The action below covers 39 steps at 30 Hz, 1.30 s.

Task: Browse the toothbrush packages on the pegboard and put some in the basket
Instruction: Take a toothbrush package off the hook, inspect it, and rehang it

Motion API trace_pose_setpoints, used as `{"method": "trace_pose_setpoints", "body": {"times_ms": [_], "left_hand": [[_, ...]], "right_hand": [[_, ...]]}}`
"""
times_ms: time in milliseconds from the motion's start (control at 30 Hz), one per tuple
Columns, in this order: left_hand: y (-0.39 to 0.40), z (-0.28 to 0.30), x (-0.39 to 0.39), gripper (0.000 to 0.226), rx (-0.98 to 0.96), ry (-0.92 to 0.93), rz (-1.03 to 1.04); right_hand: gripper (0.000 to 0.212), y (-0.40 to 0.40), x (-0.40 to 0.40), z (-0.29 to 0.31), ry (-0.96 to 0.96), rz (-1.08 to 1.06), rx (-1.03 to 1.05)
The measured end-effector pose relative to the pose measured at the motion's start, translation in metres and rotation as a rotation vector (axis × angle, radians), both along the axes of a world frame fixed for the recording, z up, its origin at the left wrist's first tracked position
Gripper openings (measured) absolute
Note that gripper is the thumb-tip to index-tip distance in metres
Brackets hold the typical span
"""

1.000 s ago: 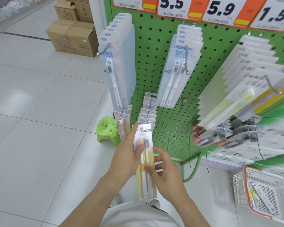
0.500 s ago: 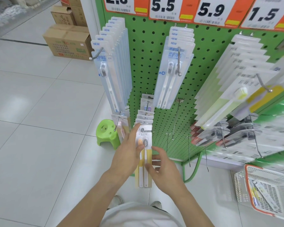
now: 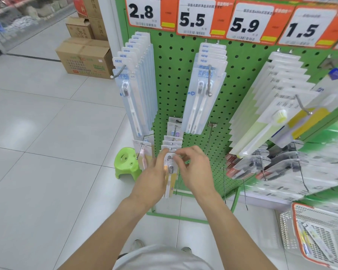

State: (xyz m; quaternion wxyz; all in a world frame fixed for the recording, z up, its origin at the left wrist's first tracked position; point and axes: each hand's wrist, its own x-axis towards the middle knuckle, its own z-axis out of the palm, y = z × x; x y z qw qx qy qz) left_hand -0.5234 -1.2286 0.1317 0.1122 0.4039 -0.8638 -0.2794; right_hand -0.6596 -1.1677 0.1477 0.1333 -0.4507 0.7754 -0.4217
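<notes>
A yellow-backed two-toothbrush package [image 3: 170, 173] hangs at the front of a low peg on the green pegboard [image 3: 174, 90]. My left hand [image 3: 153, 178] holds its left edge, thumb near the top. My right hand [image 3: 193, 168] pinches the package's top by the peg's tip. More toothbrush packages hang above: a blue-white row [image 3: 134, 94] at left, a twin-brush row [image 3: 203, 90] in the middle, a yellow-green row [image 3: 267, 117] at right. The white basket with an orange rim [image 3: 299, 227] stands on the floor at the lower right with a few packages inside.
A green plastic stool [image 3: 126, 165] stands left of the pegboard's foot. Cardboard boxes [image 3: 84, 57] sit on the tiled floor at the back left. Bare metal pegs [image 3: 210, 137] jut out right of my hands. Price tags [image 3: 197, 18] line the top.
Both hands moved up and toward the pegboard with the yellow package. My right hand shifted from the package's lower side to its top at the peg.
</notes>
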Motion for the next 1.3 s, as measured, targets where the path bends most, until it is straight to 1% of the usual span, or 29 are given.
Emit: {"method": "trace_pose_setpoints", "body": {"times_ms": [100, 167, 233, 300, 400, 533, 600, 667, 767, 867, 1000, 1300], "left_hand": [[0.001, 0.017, 0.001, 0.058, -0.053, 0.072, 0.017], [-0.003, 0.032, -0.002, 0.042, -0.122, 0.174, 0.078], [-0.011, 0.046, -0.013, 0.027, -0.201, 0.283, 0.086], [-0.026, 0.057, -0.030, 0.026, -0.218, 0.318, 0.067], [-0.052, 0.061, -0.057, 0.034, -0.159, 0.226, 0.083], [-0.078, 0.052, -0.082, 0.041, -0.087, 0.069, 0.119], [-0.087, 0.047, -0.089, 0.049, -0.055, 0.042, 0.140], [-0.094, 0.044, -0.095, 0.050, -0.031, 0.055, 0.168], [-0.104, 0.039, -0.101, 0.042, -0.023, 0.058, 0.218], [-0.108, 0.038, -0.104, 0.024, 0.003, 0.031, 0.251], [-0.106, 0.041, -0.104, 0.026, -0.001, -0.006, 0.253], [-0.091, 0.048, -0.099, 0.025, -0.130, -0.041, 0.268]], "right_hand": [[0.009, -0.005, -0.001, -0.002, 0.011, -0.006, 0.006], [0.009, -0.006, -0.001, -0.003, 0.036, -0.003, 0.006], [0.008, -0.006, -0.002, -0.003, 0.060, -0.003, 0.002], [0.008, -0.006, -0.003, -0.004, 0.070, -0.005, 0.007], [0.007, -0.006, -0.003, -0.005, 0.039, -0.008, 0.007], [0.006, -0.007, -0.003, -0.004, 0.014, -0.011, 0.016], [0.006, -0.007, -0.003, -0.002, -0.001, -0.011, 0.019], [0.007, -0.007, -0.004, 0.000, -0.001, -0.008, 0.024], [0.008, -0.008, -0.004, 0.002, 0.019, 0.007, 0.037], [0.007, -0.010, -0.005, 0.003, 0.033, 0.020, 0.048], [0.006, -0.010, -0.005, 0.004, 0.034, 0.028, 0.032], [0.004, -0.013, -0.007, 0.002, 0.045, 0.031, 0.062]]}}
